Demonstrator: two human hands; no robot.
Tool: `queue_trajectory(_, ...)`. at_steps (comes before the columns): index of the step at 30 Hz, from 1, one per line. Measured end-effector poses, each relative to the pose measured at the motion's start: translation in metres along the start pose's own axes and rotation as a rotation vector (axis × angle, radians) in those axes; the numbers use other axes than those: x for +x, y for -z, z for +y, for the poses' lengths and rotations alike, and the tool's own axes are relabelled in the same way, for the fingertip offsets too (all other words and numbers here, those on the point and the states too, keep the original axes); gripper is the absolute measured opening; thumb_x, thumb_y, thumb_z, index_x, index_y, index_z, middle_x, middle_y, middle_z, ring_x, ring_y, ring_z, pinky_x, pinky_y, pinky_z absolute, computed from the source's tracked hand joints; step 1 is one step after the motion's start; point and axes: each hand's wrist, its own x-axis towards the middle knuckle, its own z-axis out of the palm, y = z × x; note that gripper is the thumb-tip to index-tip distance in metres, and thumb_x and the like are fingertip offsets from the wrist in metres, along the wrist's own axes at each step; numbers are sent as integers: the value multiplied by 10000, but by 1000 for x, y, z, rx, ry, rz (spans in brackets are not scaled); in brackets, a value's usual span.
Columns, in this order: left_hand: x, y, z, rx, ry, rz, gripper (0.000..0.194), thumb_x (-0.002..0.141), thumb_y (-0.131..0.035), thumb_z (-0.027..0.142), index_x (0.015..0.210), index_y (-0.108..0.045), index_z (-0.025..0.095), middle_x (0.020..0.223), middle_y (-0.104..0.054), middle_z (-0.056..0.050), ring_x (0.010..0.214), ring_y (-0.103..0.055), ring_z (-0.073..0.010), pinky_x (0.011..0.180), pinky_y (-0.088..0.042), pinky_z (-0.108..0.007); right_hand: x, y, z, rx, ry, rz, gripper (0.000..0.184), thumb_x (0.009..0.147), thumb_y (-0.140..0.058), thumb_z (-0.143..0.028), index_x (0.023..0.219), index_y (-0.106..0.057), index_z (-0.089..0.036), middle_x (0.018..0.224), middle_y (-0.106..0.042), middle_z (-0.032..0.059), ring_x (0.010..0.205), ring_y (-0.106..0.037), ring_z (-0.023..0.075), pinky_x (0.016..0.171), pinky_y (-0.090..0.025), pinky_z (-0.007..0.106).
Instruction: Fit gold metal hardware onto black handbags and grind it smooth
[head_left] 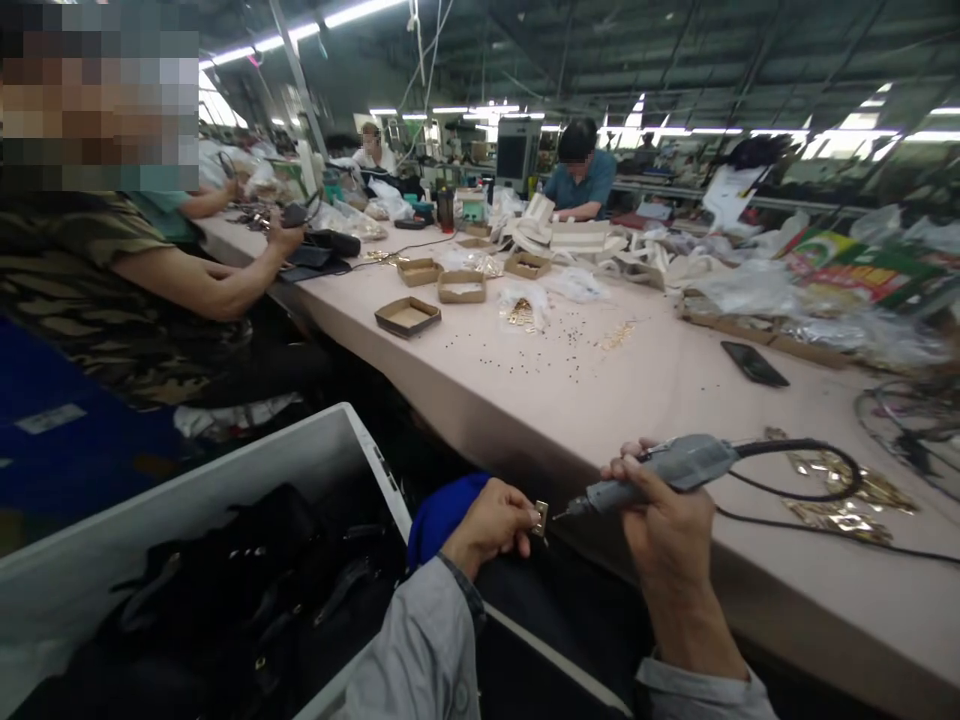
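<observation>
My right hand (pixel 667 510) is wrapped round a grey electric screwdriver (pixel 679 465), whose thin bit points left and slightly down. A black cord runs from its back end onto the table. Just left of the bit tip, my left hand (pixel 499 520) pinches a small gold metal plate (pixel 540 518) between thumb and fingers. A narrow gap shows between bit and plate. Dark material (pixel 555 600) lies below both hands, on my lap; whether the plate is joined to it I cannot tell. Blue cloth (pixel 446 510) shows behind my left wrist.
A white crate (pixel 360 450) with black items stands at left. On the pink table (pixel 480 370) are gold metal parts (pixel 847 490), a phone (pixel 754 363), small cardboard boxes (pixel 409 316), scattered tiny dark pieces and plastic bags. A person in camouflage sits at left; others work farther back.
</observation>
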Motion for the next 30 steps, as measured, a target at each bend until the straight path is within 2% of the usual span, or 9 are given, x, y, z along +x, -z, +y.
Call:
queue_trajectory(8,3,-3,-1,30,30,81,129,729,-683,187,639,-694,95,389,-568,-10,295,-403,-72,368,-196,-227,-12,2,22,-53,42,-14,488,680,-909,-146,1074,-623,-175,876,-669,4,701,-643,137,696,-579,316)
queue_trajectory(15,-2,-4,6,43,35,83,123,752,-669,150,642,-691,100,382,-572,7,261,-351,-59,342,-205,-220,-19,-3,27,-82,22,-15,489,678,-908,-163,1073,-621,-177,874,-670,1,698,-643,140,691,-571,317)
queue_trajectory(24,7,-2,-5,54,33,91,137,744,-673,145,611,-687,119,376,-568,11,272,-371,-69,345,-213,-215,-22,-5,28,-96,30,4,500,655,-915,-168,1062,-624,-175,869,-673,-1,693,-644,138,682,-569,310)
queue_trajectory(30,4,-3,-3,57,36,102,137,736,-681,157,603,-681,124,379,-571,8,270,-351,-66,351,-211,-218,-24,-6,28,-115,36,0,497,654,-913,-186,1055,-619,-178,855,-671,-6,678,-645,135,674,-568,314)
